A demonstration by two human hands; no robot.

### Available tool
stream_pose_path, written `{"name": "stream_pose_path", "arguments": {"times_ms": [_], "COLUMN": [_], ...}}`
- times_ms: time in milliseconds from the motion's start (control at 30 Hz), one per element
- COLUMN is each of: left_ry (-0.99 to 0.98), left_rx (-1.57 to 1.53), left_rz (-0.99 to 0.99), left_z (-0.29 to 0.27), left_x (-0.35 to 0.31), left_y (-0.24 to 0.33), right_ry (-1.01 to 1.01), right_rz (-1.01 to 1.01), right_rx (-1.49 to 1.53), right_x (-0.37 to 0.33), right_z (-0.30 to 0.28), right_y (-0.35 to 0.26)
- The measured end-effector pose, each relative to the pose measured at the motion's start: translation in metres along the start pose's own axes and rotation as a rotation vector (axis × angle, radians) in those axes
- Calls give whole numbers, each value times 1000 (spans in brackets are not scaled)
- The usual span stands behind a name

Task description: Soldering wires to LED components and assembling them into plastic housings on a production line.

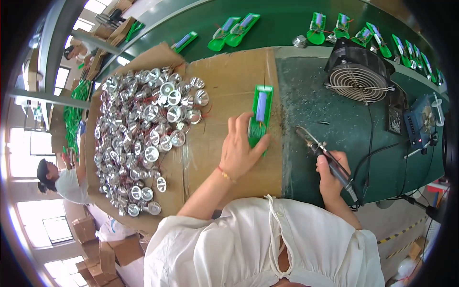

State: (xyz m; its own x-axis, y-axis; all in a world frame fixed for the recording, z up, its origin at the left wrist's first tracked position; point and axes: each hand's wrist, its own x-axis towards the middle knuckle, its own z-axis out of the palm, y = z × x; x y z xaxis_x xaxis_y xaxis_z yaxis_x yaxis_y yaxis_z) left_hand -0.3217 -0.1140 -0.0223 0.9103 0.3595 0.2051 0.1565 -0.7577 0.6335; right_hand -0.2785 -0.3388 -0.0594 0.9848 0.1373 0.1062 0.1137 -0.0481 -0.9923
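My left hand (240,144) grips the lower end of a green plastic casing (257,129), its fingers on the left side and thumb on the right. A bluish-purple cylindrical battery (261,106) lies lengthwise in the casing. The casing rests on a flat brown cardboard sheet (229,76). In my right hand (333,177) is a soldering iron (340,173) with a dark handle. Its tip points up and left, over the green bench top and apart from the casing. Left of my left hand spreads a heap of silver lamp reflectors (152,112) with thin red wires.
A black fan with a wire grille (358,83) stands at the back right. Beside it are a blue soldering station (420,122) and cables. Several green casings (316,28) with batteries line the far shelf. At far left, a person (62,179) in white sits near green parts.
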Motion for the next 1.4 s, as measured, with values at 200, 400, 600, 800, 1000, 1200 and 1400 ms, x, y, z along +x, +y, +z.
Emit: {"name": "stream_pose_path", "arguments": {"times_ms": [200, 400, 600, 800, 1000, 1200, 1400], "left_ry": [363, 332, 47, 66, -43, -18, -19], "left_rx": [479, 434, -170, -234, -250, -289, -295], "left_rz": [89, 63, -192, -184, -175, -152, -192], "left_z": [-53, -69, -61, -25, -21, -16, -15], "left_x": [5, 22, -37, -56, -49, -51, -49], "left_y": [-46, -63, -22, -16, -15, -19, -17], "right_ry": [27, 48, -9, -275, -195, -197, -150], "right_rz": [-44, -62, -62, -202, -180, -123, -76], "right_rx": [25, 34, 81, -29, -25, -30, 48], "right_x": [0, -6, -25, -38, -39, -39, -41], "right_z": [5, 6, 8, 25, 33, 37, 41], "right_y": [0, -6, -21, -29, -22, -24, -28]}}
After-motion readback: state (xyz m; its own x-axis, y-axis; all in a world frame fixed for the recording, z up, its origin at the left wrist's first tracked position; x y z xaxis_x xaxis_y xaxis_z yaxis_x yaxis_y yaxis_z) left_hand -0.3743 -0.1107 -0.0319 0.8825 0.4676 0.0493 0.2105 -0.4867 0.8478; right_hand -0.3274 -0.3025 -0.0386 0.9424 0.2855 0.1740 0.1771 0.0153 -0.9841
